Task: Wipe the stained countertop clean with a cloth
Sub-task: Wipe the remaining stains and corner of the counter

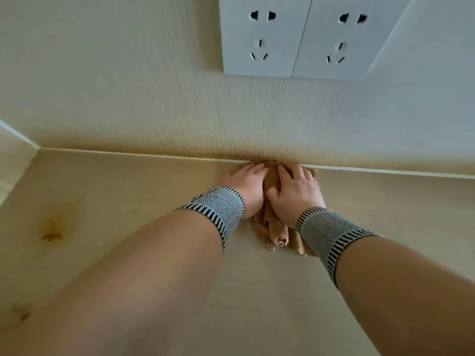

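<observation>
The left hand (246, 183) and the right hand (295, 191) lie side by side, palms down, on a tan cloth (272, 232), fingers slightly bent and pressing it rather than gripping it. The cloth is bunched under both hands at the back edge of the bench (385, 227), touching the wall (128, 86), with a loose end trailing toward the person. Each wrist wears a striped band (218, 206). Orange-brown stains (51, 231) mark the bench well to the left. Two sockets (295, 37) sit on the wall above.
</observation>
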A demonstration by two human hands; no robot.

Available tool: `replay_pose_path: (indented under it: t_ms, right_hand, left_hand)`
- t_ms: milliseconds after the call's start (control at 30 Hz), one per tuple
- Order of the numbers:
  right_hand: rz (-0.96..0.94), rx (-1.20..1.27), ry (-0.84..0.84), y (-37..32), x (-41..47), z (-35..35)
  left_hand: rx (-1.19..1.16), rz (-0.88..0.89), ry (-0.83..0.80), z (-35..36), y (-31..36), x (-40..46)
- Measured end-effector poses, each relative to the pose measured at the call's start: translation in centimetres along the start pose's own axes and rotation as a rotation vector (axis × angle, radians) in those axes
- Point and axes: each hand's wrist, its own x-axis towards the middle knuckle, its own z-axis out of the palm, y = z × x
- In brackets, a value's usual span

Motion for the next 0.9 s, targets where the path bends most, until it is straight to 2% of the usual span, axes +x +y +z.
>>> replay_pose_path:
  t_ms: [133,367,900]
  right_hand:
    - [-0.1,-0.075,0.012,-2.9,-0.5,0.7]
    - [-0.185,-0.115,-0.066,-9.0,0.8,1.7]
    - [-0.392,-0.198,-0.067,-23.6,4.3,5.5]
  left_hand:
    - [-0.02,-0.049,-0.013,-0.7,-3.3,-1.2]
    - [-0.072,-0.137,-0.019,-1.3,-8.8,-3.2]
    - [-0.11,-0.305,0.085,-2.3,-22.9,-7.8]
